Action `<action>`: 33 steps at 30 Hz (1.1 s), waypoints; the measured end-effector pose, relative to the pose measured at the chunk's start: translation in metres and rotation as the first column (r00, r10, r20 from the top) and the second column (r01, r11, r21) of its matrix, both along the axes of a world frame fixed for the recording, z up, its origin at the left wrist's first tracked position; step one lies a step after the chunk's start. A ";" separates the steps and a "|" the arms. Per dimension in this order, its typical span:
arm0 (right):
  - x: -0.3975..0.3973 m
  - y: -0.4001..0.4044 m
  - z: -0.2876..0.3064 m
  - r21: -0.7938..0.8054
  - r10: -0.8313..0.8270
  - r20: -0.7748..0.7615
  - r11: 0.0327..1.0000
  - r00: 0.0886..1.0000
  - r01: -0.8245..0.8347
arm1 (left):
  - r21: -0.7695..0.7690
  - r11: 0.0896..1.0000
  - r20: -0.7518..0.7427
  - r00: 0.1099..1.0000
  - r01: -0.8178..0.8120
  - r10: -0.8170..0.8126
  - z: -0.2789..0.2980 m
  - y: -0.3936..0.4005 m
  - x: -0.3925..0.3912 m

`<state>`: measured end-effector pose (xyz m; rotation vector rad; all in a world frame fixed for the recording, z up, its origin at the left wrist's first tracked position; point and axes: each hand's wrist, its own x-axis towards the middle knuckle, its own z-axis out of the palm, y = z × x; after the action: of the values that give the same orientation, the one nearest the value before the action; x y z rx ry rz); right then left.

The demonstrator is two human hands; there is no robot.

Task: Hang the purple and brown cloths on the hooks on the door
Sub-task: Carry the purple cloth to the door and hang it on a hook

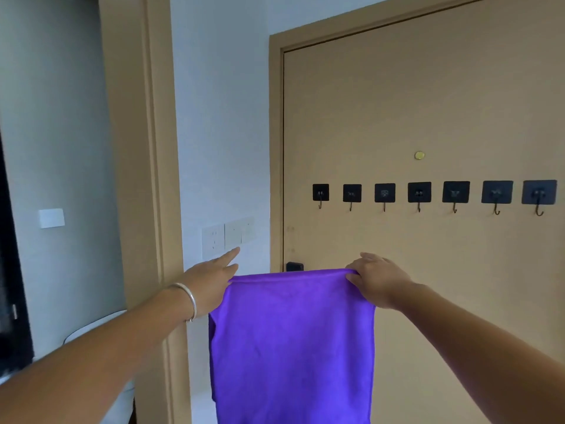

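A purple cloth (293, 347) hangs spread out in front of me, held by its two top corners. My left hand (211, 280), with a silver bangle on the wrist, pinches the top left corner while its forefinger points ahead. My right hand (376, 278) grips the top right corner. The cloth's top edge is below a row of several black stick-on hooks (419, 195) on the tan door (428, 111). All the hooks are bare. No brown cloth is in view.
A black door handle (294, 266) shows just above the cloth's top edge. White wall switches and a socket (227, 237) sit left of the door frame. A brass peephole (419, 155) is above the hooks. Another tan door frame (153, 179) stands at the left.
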<state>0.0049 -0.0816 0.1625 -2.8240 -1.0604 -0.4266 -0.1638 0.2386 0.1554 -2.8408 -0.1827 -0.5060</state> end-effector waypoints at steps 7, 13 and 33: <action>0.066 0.030 -0.007 0.008 -0.027 0.082 1.000 0.996 0.027 | -0.004 1.000 0.056 0.998 0.000 0.000 0.000 0.023 0.078; 0.121 0.043 -0.001 0.010 -0.144 0.116 0.990 0.983 0.144 | -0.115 0.988 0.160 0.983 0.105 -0.086 0.000 0.051 0.181; 0.260 0.110 0.068 0.239 -0.293 0.424 0.949 0.857 0.206 | 0.009 0.785 0.431 0.706 0.620 -0.562 0.031 0.085 0.402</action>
<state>0.2648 0.0288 0.2303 -2.7584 -0.6505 -1.1974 0.2385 0.3231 0.1863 -2.8326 0.6906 -1.2758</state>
